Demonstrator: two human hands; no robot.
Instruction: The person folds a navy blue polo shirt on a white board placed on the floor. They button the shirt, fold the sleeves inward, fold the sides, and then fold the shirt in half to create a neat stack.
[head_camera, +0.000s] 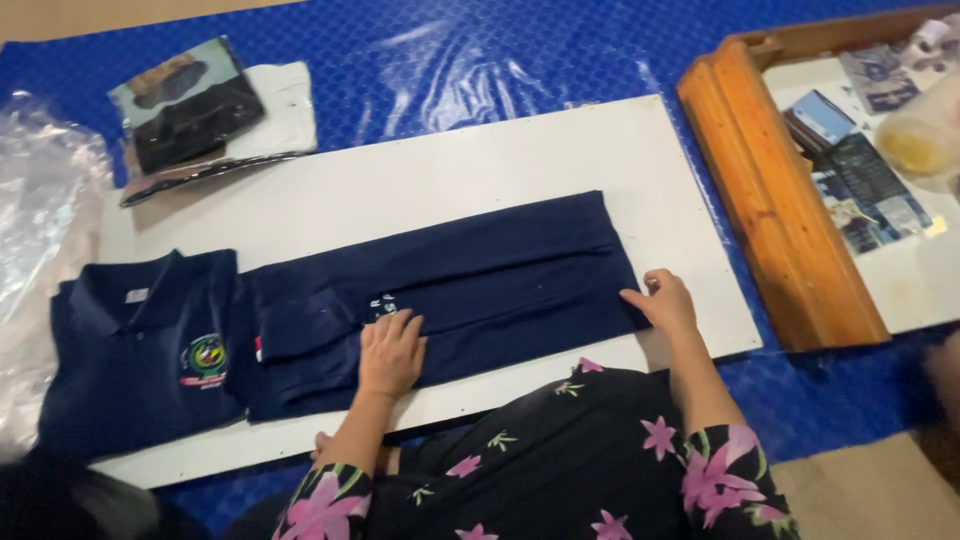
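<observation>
A navy shirt (470, 270) lies folded into a long strip across a white board (420, 180). My left hand (390, 352) presses flat on the strip's middle, fingers together. At the strip's right end my right hand (662, 300) pinches the near corner of the cloth. A second navy polo shirt (140, 350), folded with its collar and a chest badge showing, lies at the left end of the board, touching the strip.
A blue plastic sheet (450, 60) covers the floor under the board. A bagged dark garment (190, 105) on white cloth lies at the back left, clear plastic bags (40, 200) at far left. A wooden tray (780, 190) with papers stands on the right.
</observation>
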